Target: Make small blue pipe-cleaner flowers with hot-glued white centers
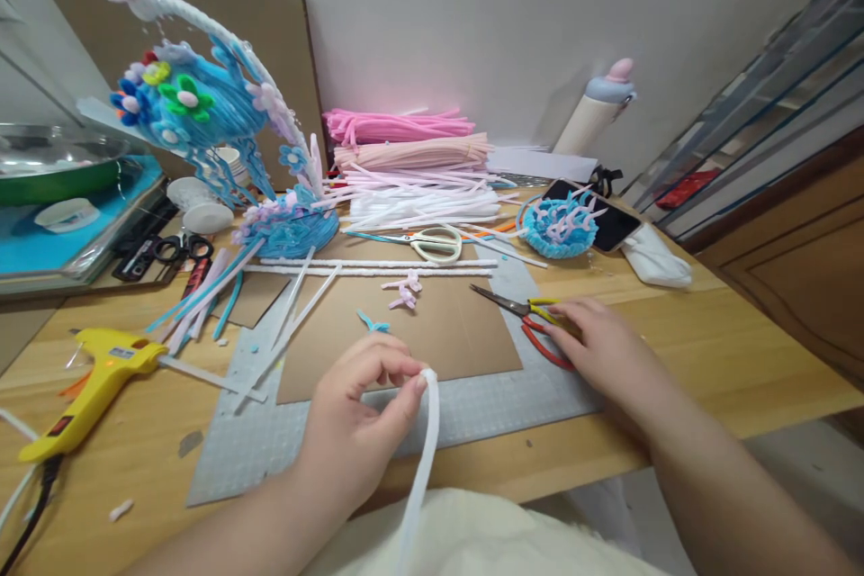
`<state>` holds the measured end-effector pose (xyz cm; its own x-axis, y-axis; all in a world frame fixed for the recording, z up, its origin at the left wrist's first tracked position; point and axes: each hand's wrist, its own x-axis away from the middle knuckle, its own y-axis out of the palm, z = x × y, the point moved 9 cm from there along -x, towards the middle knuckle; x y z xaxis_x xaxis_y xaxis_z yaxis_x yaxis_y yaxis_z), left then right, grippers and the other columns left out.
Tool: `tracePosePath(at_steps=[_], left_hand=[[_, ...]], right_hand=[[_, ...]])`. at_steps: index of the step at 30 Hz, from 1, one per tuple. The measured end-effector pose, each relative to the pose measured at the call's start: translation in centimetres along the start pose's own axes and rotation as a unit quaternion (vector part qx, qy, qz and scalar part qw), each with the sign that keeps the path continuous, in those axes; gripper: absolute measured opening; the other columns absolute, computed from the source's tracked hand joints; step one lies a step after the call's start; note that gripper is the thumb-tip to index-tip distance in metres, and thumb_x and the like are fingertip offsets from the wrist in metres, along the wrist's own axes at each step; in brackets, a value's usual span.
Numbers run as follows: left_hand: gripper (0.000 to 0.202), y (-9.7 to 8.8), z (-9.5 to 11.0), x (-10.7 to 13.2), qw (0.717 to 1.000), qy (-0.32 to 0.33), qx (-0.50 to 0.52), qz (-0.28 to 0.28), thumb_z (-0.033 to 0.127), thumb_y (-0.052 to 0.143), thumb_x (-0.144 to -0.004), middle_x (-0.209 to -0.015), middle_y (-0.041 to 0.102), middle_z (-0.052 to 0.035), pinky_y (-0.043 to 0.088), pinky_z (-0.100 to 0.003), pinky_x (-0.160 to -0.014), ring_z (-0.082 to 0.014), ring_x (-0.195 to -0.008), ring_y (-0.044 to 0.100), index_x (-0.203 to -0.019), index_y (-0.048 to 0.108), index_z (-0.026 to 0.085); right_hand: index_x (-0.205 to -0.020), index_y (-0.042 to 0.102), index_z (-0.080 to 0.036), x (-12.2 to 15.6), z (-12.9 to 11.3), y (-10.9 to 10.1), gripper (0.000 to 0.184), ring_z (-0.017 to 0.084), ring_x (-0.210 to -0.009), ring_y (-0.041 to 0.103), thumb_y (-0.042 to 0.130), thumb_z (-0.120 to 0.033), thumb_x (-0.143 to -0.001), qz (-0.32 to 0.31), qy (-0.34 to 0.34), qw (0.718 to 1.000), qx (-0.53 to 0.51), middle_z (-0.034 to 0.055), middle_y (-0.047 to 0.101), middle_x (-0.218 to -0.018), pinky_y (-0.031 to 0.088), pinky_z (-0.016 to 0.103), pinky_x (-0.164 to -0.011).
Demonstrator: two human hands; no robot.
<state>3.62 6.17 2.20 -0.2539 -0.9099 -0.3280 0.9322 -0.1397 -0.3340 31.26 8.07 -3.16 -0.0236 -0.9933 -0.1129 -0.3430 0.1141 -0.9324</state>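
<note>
Head view: the left hand (pixel 357 418) is closed in a pinch, thumb and forefinger gripping the top end of a white pipe cleaner (pixel 424 450), which hangs down off the tabletop (pixel 708 342) edge towards the lap. The right hand (pixel 600 346) is laid over the red and yellow handles of the pliers (pixel 523 315); whether the fingers are closed round them cannot be told. The pliers lie on the cardboard sheet (pixel 445 324), jaws pointing left. Step judged: stem held ready, tool being taken up. A full grip on the handles would be called for before any work on the stem. Further out are noted a grey mat (pixel 486 405), scissors (pixel 432 243), a yellow glue gun (pixel 94 378) and stacked pipe cleaners (pixel 411 162).
</note>
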Motion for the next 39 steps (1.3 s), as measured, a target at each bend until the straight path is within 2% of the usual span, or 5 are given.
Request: tracePosePath(at_steps=[13, 16, 19, 26, 39], left_hand=[[0.019, -0.2, 2.9, 0.6, 0.986, 0.137, -0.092, -0.005, 0.003, 0.058, -0.076, -0.076, 0.061, -0.0028, 0.047, -0.031, -0.067, -0.0161, -0.072, 0.057, -0.084, 0.062, 0.02], [0.019, -0.1, 2.5, 0.5, 0.99, 0.115, -0.077, -0.009, 0.004, 0.057, -0.076, -0.077, 0.062, -0.0029, 0.046, -0.031, -0.069, -0.0165, -0.074, 0.058, -0.084, 0.063, 0.021], [0.015, -0.2, 0.8, 0.1, 0.999, 0.028, -0.014, 0.002, 0.007, 0.057, -0.077, -0.073, 0.06, -0.0011, 0.045, -0.03, -0.068, -0.0156, -0.073, 0.056, -0.076, 0.061, 0.021], [0.018, 1.8, -5.2, 0.9, 0.924, -0.282, 0.257, 0.017, 0.028, 0.068, -0.07, -0.059, 0.053, 0.0033, 0.036, -0.021, -0.05, -0.0093, -0.053, 0.045, -0.064, 0.054, 0.018], [0.014, 2.2, -4.2, 0.7, 0.937, -0.304, 0.153, 0.073, 0.024, 0.066, -0.066, -0.051, 0.052, 0.0065, 0.029, -0.019, -0.045, -0.0069, -0.045, 0.04, -0.061, 0.054, 0.017]], right_hand=[[-0.094, 0.061, -0.018, -0.1, 2.0, -0.3, 0.024, 0.021, -0.069, 0.059, 0.061, -0.031, -0.073, -0.02, 0.043, 0.992, -0.115, 0.0085, 0.064, -0.082, 0.042, 0.031, -0.059], [-0.09, 0.058, -0.022, 1.6, 0.9, 1.2, 0.027, 0.015, -0.057, 0.052, 0.064, -0.043, -0.075, -0.033, 0.113, 0.894, -0.432, 0.0029, 0.059, -0.074, 0.037, 0.027, -0.05], [-0.09, 0.056, -0.023, 3.3, -3.5, 2.7, 0.035, 0.012, -0.055, 0.044, 0.059, -0.055, -0.075, -0.085, 0.063, 0.801, -0.59, -0.0009, 0.049, -0.07, 0.036, 0.027, -0.051], [-0.088, 0.046, -0.022, 5.2, -8.0, 1.8, 0.039, 0.02, -0.077, 0.049, 0.074, -0.032, -0.063, -0.07, 0.026, 0.967, -0.243, 0.0022, 0.051, -0.086, 0.04, 0.029, -0.062], [-0.073, 0.035, -0.023, 7.2, -9.7, 3.4, 0.044, 0.019, -0.062, 0.048, 0.066, -0.055, -0.07, -0.159, 0.084, 0.975, -0.129, 0.0015, 0.054, -0.072, 0.027, 0.027, -0.054]])
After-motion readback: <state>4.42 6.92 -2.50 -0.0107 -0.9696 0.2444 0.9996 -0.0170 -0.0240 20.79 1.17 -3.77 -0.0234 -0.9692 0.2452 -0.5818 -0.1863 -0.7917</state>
